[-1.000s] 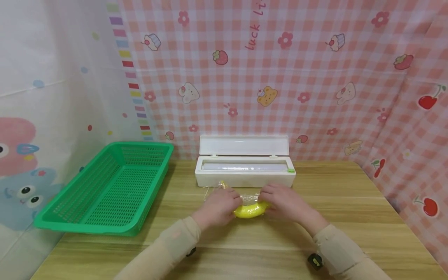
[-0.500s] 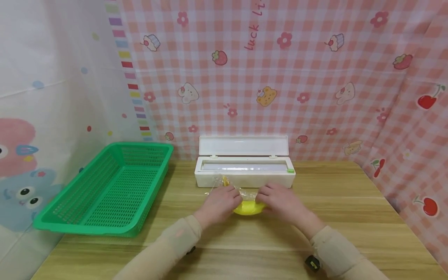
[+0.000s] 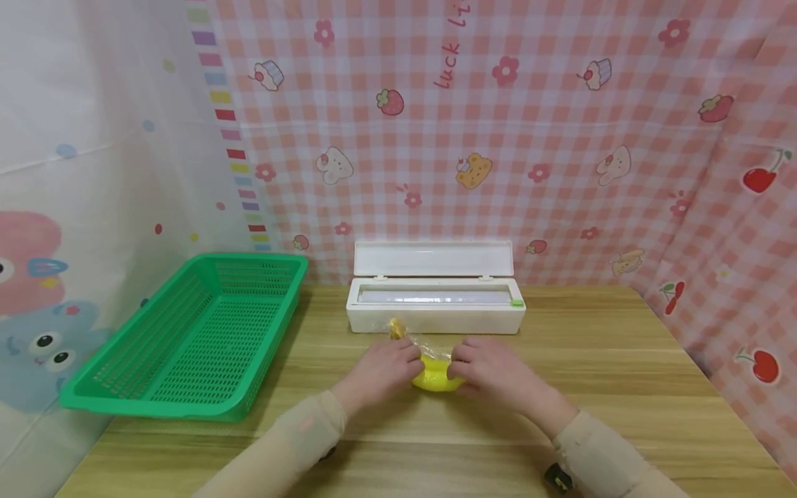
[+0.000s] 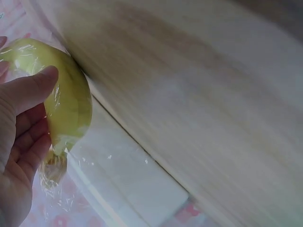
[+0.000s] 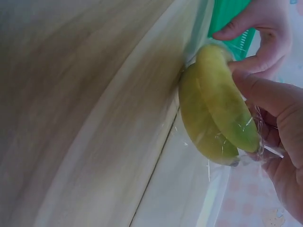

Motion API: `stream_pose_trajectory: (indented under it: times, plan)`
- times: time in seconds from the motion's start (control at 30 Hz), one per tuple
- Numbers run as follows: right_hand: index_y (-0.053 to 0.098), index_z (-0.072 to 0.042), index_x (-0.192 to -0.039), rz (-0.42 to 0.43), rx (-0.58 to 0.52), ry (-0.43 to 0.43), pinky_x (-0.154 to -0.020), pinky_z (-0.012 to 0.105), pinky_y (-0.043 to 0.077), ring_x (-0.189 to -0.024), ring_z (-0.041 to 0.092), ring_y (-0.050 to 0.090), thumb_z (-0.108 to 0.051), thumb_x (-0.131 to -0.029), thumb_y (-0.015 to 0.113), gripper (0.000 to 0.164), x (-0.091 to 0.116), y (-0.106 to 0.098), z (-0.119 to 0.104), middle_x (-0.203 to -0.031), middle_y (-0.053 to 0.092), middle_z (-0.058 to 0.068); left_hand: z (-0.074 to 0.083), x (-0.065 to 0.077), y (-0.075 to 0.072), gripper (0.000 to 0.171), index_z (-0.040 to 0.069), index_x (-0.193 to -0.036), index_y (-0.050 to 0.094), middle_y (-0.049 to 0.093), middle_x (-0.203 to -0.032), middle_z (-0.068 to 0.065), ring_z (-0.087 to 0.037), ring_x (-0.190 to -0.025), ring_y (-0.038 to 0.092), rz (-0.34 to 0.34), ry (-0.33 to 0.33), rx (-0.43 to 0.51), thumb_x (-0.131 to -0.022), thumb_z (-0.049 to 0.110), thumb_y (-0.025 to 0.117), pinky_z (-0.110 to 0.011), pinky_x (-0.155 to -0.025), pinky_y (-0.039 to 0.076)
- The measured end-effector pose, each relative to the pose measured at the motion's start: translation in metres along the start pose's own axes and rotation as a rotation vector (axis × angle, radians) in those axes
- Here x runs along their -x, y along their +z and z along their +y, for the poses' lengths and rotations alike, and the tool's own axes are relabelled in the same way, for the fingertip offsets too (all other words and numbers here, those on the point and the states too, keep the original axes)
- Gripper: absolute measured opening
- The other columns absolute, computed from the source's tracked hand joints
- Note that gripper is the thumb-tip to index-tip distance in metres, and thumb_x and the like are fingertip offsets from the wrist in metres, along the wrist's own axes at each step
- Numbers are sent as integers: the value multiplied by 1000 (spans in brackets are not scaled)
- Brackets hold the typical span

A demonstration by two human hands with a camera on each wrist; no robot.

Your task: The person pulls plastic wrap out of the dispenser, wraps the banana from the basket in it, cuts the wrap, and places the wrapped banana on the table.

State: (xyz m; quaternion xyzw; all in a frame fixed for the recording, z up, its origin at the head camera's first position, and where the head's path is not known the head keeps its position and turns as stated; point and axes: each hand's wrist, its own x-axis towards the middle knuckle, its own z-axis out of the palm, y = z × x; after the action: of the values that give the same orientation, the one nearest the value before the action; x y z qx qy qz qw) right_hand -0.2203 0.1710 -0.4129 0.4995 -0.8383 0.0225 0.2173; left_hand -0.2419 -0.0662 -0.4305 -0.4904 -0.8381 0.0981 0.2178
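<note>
A pair of yellow bananas [image 3: 435, 377], joined at a brownish stem [image 3: 396, 328], is covered in clear cling film [image 3: 429, 348]. My left hand [image 3: 382, 371] grips the stem side; in the left wrist view its thumb [image 4: 40, 85] presses on the peel, with fingers curled behind. From the other side my right hand [image 3: 498, 372] pinches the bananas through the film. The right wrist view shows both bananas [image 5: 208, 106] lying side by side, loose film sticking out by the right fingers. Behind them stands a white cling film dispenser [image 3: 436, 321], its lid [image 3: 434, 259] raised.
A green perforated basket [image 3: 149, 412] sits at the left of the wooden table [image 3: 398, 449]. A green slider [image 3: 517, 303] is at the dispenser's right end. A pink checked cloth [image 3: 398, 152] hangs behind the table.
The bananas were raised a little, then came back down and slightly left. My hands have drawn a bit nearer to me, and the right one has moved inward over the bananas.
</note>
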Motion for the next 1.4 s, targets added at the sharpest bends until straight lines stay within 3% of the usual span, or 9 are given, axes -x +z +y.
stream_pose_trajectory:
  times: [0.2, 0.4, 0.63, 0.83, 0.97, 1.07, 1.27, 1.4]
  plan:
    - [65, -22, -86, 49, -122, -8, -70, 28, 47, -83, 10, 52, -30, -71, 79, 22, 1, -4, -9, -91, 57, -9, 0, 8, -4, 7, 19, -84, 63, 60, -90, 5, -12, -86, 51, -1, 26, 13, -83, 12, 62, -24, -72, 45]
    - [65, -20, -93, 78, -255, 21, -76, 27, 49, -90, 7, 56, -36, -77, 73, 24, -1, -11, -13, -99, 59, -10, -1, 12, -5, 5, 19, -87, 64, 61, -93, 5, -12, -89, 53, -21, 26, 29, -84, 15, 63, -25, -79, 46]
    - [65, -16, -100, 90, -329, 140, -80, 29, 49, -93, 8, 57, -34, -81, 70, 26, -2, -14, -8, -100, 60, -9, -3, 13, -3, 8, 18, -89, 66, 63, -99, 5, -14, -97, 55, 20, -20, 100, -85, 26, 64, -27, -90, 44]
    - [65, -14, -106, 83, -403, 322, -81, 32, 49, -94, 10, 57, -30, -82, 70, 29, 3, -9, 0, -102, 63, -7, -6, 16, 0, 10, 18, -91, 65, 62, -94, 6, -12, -88, 56, 51, -158, 260, -83, 24, 66, -27, -77, 49]
    - [65, -8, -107, 68, -472, 390, -79, 36, 51, -90, 16, 60, -24, -82, 70, 30, 6, -3, 8, -101, 65, 1, -5, 17, -4, 14, 17, -93, 67, 63, -90, 5, -11, -82, 57, 75, -316, 400, -84, 27, 66, -27, -72, 49]
    - [63, -4, -109, 13, -571, 447, -78, 38, 52, -89, 19, 61, -23, -84, 69, 32, 8, 0, 13, -101, 65, 6, -3, 18, -8, 12, 16, -87, 68, 63, -83, 5, -9, -75, 56, 85, -435, 516, -83, 27, 67, -25, -68, 48]
    - [60, -1, -114, -119, -743, 504, -77, 35, 52, -88, 17, 62, -28, -87, 64, 38, 8, 12, 21, -100, 65, 6, 0, 20, -12, 15, 19, -72, 63, 55, -68, 11, -6, -62, 49, 13, -628, 716, -82, 29, 68, -24, -59, 44]
    - [59, 1, -115, -166, -817, 511, -78, 32, 51, -89, 18, 62, -27, -87, 64, 40, 7, 18, 25, -97, 67, 4, 1, 21, -10, 18, 16, -75, 64, 58, -65, 6, -9, -57, 53, -61, -716, 887, -82, 32, 68, -25, -54, 46]
